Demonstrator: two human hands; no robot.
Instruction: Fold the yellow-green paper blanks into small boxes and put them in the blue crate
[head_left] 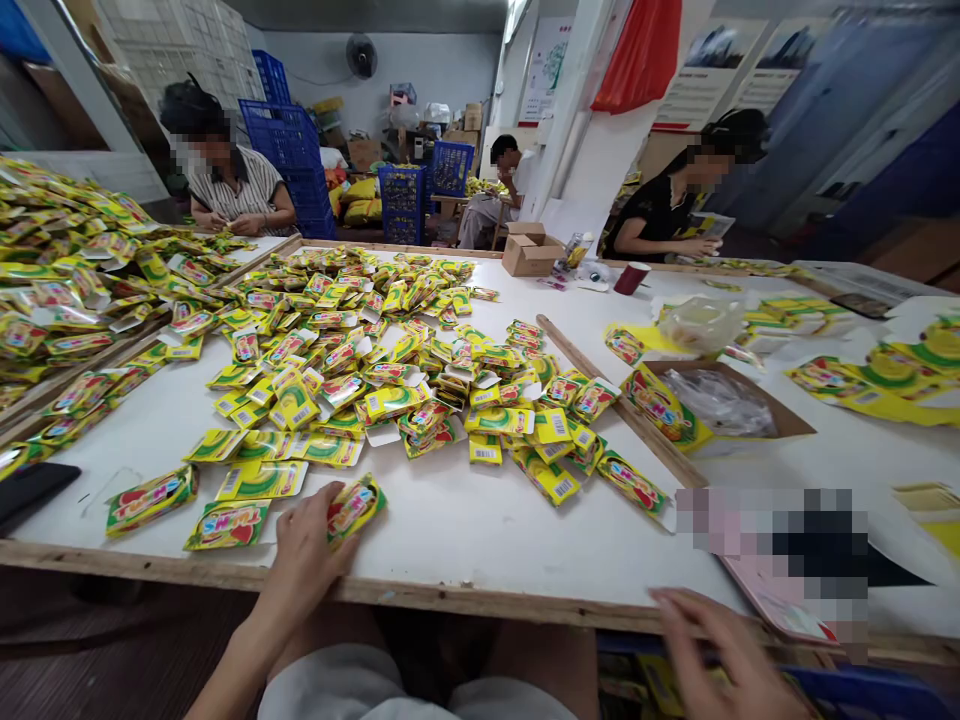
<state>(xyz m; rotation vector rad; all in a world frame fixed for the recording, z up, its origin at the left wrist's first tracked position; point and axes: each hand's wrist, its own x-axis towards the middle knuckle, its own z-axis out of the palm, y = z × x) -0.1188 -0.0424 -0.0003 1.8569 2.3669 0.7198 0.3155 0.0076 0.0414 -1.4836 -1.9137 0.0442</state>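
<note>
My left hand is closed around a small yellow-green printed box, just above the table's front edge. Two similar boxes lie flat to its left, one with red and white lettering right beside my wrist. Ahead of it spreads a loose heap of the same small boxes, some with white end flaps sticking out. My right hand is at the lower right, over the front edge near a blue crate that has boxes inside. It is blurred, its fingers stretched out, and I see nothing in it.
A wooden strip divides the white table. Right of it stand an open carton with clear plastic and a pink item, partly pixelated. A dark phone lies far left, below a larger heap. Several people sit beyond the table.
</note>
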